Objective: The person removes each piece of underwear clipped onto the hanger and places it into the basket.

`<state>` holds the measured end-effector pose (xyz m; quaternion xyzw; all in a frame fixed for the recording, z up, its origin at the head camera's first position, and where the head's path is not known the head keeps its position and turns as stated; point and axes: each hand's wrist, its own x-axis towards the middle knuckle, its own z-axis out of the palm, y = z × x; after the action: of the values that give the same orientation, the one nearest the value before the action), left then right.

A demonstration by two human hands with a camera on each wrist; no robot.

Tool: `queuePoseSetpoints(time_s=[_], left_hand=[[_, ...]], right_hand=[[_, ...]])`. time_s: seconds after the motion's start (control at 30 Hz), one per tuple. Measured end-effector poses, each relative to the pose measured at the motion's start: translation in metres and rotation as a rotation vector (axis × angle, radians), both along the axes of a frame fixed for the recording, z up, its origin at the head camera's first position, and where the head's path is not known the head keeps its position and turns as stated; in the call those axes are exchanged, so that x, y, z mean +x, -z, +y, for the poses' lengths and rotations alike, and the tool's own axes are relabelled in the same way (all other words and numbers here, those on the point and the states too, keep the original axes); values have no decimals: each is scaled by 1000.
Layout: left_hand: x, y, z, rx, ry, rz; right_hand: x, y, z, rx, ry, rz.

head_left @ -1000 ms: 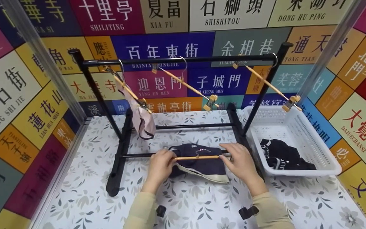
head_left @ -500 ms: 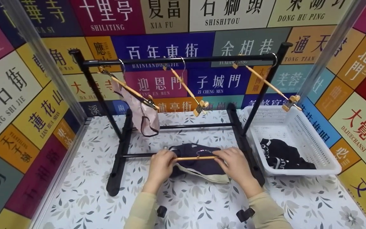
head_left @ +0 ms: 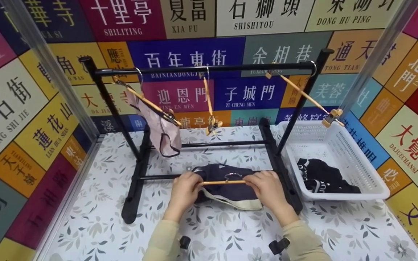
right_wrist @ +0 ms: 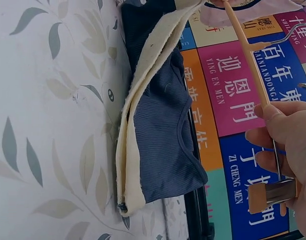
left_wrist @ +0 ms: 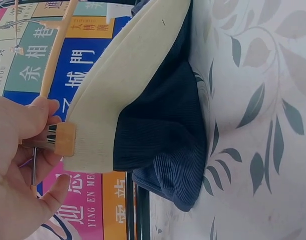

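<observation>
A wooden clip hanger lies crosswise between my hands, its metal hook pointing away. My left hand grips its left end. In the left wrist view, a clip there bites the cream waistband of dark blue ribbed underpants. My right hand pinches the bar near the other end. The clip on that side stands apart from the cloth in the right wrist view. Low over the tabletop, the underpants hang from the left clip, the right part of the waistband drooping loose.
A black clothes rack stands over the work. Pink underpants hang on its left hanger; two bare clip hangers hang in the middle and at right. A white basket at right holds black garments.
My right hand has slid inward along the hanger bar toward the left. On the rack, the middle hanger has swung round, and the pink underpants have turned slightly.
</observation>
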<state>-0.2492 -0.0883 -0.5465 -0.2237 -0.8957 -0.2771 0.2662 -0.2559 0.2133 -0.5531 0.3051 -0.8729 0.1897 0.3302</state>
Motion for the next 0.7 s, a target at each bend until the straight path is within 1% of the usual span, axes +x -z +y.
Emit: queuePoseSetpoints(time_s=[0.17,0.3,0.53,0.7], left_hand=[[1,-3,-1,-39,0,-37],[3,-10,-4,-81,-10,-53],[4,-24,-10,-158,-30,-47],[5,-26,-12,-204,-33,-16]], right_hand=[[0,-1,0,-14,-7,1],[1,-1,1,-30,-4,-8],[3,0,4,-41,19,-31],[3,4,4,-57,19,-28]])
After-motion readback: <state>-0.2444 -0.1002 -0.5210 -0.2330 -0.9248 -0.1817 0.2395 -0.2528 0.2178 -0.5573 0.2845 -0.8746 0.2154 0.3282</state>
